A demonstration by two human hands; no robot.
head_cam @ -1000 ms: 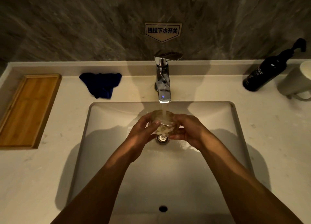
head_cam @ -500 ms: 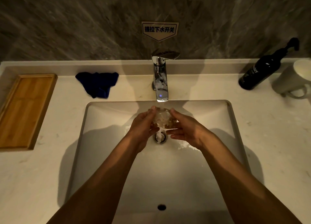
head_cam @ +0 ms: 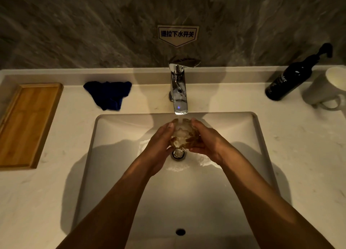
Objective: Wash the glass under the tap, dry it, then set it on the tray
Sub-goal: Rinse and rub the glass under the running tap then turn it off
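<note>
- A wooden tray [head_cam: 28,125] lies at the far left of the counter. Nothing is on it.
- Next to it, near the back edge, a dark blue cloth [head_cam: 108,95] sits in a crumpled heap. It looks dry and not used.
- In the middle, the shiny tap [head_cam: 178,87] is running, and a little blue light glows on its spout.
- On the wall above the tap, a small sign [head_cam: 177,34] has Chinese writing: 提拉下水开关.
- The left hand [head_cam: 161,143] curls around the left side of the glass [head_cam: 181,134], with its fingers bent and touching it.
- The glass is over the sink [head_cam: 112,155], right under the water and just above the drain [head_cam: 178,153]. Water pours into it.
- The right hand [head_cam: 206,140] cups the right side, fingers wrapped partway round. Both hands hold the glass between them.
- At the right stands a dark pump bottle [head_cam: 292,80]. Its white label is too blurry to read fully.
- A pale mug [head_cam: 327,87] is just beside the bottle.
- I think the job is in its first part, the washing. Drying with the cloth and putting the glass on the tray are not yet done.
</note>
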